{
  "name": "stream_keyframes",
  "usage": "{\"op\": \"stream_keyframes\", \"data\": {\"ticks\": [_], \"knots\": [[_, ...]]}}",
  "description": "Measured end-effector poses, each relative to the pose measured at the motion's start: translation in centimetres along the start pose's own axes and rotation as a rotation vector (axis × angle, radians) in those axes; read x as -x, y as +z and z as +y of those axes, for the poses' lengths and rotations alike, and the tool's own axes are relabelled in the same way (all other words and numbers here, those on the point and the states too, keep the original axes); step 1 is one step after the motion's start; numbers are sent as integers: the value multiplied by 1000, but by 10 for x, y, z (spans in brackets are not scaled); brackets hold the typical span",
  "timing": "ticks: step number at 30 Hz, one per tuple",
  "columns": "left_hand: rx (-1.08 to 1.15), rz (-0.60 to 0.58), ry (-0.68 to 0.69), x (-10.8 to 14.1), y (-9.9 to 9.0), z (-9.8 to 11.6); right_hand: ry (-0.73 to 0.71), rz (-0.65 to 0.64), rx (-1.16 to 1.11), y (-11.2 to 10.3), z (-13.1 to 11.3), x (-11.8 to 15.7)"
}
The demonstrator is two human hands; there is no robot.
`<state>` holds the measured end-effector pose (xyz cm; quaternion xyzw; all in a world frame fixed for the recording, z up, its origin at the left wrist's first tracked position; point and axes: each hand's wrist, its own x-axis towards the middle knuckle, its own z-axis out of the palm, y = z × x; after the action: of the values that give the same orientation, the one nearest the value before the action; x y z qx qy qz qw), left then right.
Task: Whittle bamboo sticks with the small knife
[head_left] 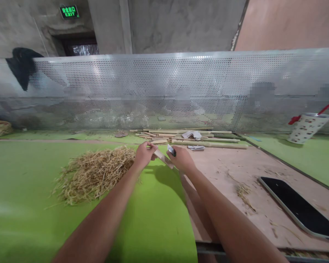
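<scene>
My left hand [145, 155] is closed, its fingertips pinching the upper end of a flat pale strip [164, 159] that looks like bamboo or wood. The strip slants down to the right, toward my right hand [183, 159]. That hand is wrapped around what looks like a utility knife [171, 150], with a silvery end pointing up and left and a dark part by the thumb. Whether the knife touches the strip I cannot tell. Left of my left hand lies a heap of dry, straw-like shavings [95, 175] on a green mat [153, 219].
Several long bamboo sticks [214, 143] and crumpled paper [192, 135] lie behind my hands. A perforated metal screen [159, 80] runs across the back. On the right are a phone [298, 208], loose shavings [244, 193] and a tumbler with a red straw [308, 128]. A wicker basket [0, 128] stands far left.
</scene>
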<state>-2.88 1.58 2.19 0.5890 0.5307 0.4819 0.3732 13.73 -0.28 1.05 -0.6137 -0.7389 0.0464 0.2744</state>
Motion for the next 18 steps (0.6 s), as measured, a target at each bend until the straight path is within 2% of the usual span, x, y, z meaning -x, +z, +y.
{"op": "stream_keyframes", "data": {"ticks": [3,6,8,13,18], "knots": [[-56,30,62,4,-4,8,24,44,-32,-1,2,0],[-102,67,246,8,-5,10,41,79,-41,-1,2,0],[-96,43,308,11,-1,5,60,102,-50,0,2,0],[17,-238,187,15,12,-14,125,149,-94,0,5,1],[81,-313,114,11,16,-16,-4,59,-135,3,12,0]]}}
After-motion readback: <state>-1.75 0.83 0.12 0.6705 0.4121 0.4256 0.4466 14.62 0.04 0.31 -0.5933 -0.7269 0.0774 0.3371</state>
